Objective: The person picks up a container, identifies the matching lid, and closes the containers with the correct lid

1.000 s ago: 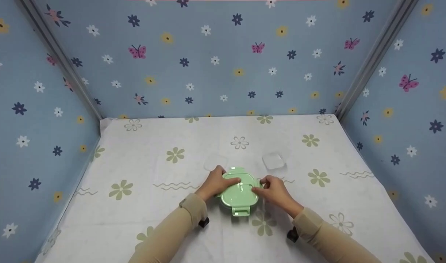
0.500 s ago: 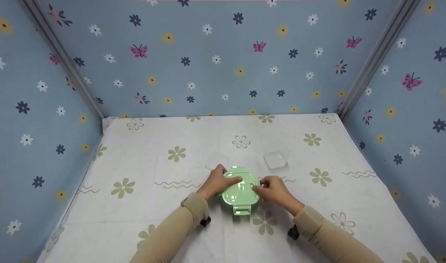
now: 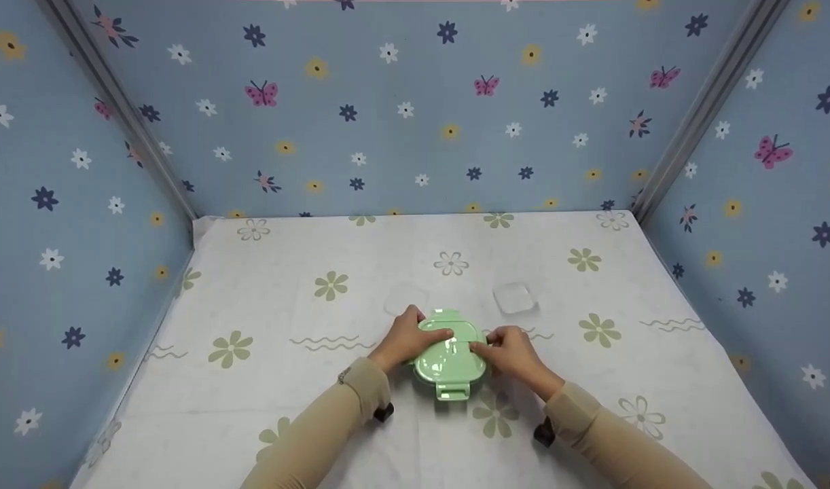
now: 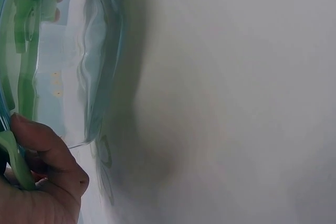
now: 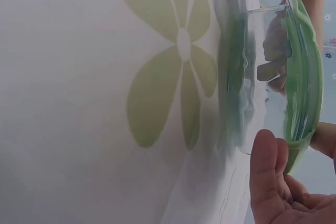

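A clear food container with a green lid [image 3: 452, 363] stands between the two hands near the middle of the cloth. Its see-through body [image 4: 68, 77] shows below the lid in the left wrist view. My left hand [image 3: 405, 339] grips the left side, thumb lying over the lid and fingers at the rim and a green side latch [image 4: 20, 169]. On the right, my right hand [image 3: 517, 353] pinches the lid's edge, with its thumb on top and fingers below the rim at a green latch [image 5: 296, 158]. The front latch [image 3: 453, 392] sticks outward from the lid.
Behind the container, to the right, lies a small clear square piece [image 3: 515, 298]. A fainter, flat clear piece [image 3: 407, 297] lies behind the left hand. White flowered cloth [image 3: 252, 401] covers the table, with blue patterned walls [image 3: 388, 95] at the back and sides.
The head view has shifted slightly. Both hands keep their hold on the lidded container, with no clear movement of fingers or latches.
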Motion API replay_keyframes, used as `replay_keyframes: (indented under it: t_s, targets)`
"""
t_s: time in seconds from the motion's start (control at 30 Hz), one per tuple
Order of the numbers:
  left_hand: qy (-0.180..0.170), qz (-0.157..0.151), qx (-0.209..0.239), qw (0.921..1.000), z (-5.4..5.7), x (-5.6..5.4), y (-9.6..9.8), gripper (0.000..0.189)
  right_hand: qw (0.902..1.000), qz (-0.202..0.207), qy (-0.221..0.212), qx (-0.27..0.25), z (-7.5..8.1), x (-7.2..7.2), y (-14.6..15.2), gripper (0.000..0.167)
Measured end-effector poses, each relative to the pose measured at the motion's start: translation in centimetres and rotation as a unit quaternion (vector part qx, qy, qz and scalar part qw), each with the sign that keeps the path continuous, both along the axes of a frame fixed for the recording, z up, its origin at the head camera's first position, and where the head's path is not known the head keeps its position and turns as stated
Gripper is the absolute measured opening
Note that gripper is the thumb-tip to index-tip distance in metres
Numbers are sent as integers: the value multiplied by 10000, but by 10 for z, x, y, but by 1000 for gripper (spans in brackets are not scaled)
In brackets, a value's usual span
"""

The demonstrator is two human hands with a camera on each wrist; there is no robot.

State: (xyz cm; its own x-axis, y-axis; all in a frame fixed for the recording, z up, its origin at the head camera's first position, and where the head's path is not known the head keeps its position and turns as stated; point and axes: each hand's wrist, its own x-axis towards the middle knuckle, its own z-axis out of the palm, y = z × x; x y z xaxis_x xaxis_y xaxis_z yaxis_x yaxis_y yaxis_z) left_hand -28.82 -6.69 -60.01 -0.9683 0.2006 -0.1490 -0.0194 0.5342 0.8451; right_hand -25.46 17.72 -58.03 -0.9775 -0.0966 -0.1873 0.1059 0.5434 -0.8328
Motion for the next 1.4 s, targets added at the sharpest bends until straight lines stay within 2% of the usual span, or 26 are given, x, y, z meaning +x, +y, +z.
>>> replay_keyframes:
  t_s: [0.33, 0.53, 0.73, 1.1, 1.4]
  targets:
    - [-113, 47, 33, 9999, -1, 0, 0, 62, 9990, 131, -293, 315, 8, -8, 1, 27]
    - [-98, 29, 69, 9999, -1, 0, 1, 62, 9994, 183, -219, 199, 6, -10, 3, 32]
    - [-84, 4, 103, 9999, -1, -1, 1, 61, 9995, 261, -105, 109, 3, -10, 5, 28]
    - [-122, 97, 100, 9998, -2, 0, 2, 62, 9980, 465, -231, 371, 8, -13, 3, 33]
    - [-142, 101, 74, 9998, 1, 0, 3, 64, 9973, 610, -171, 370, 8, -14, 3, 34]
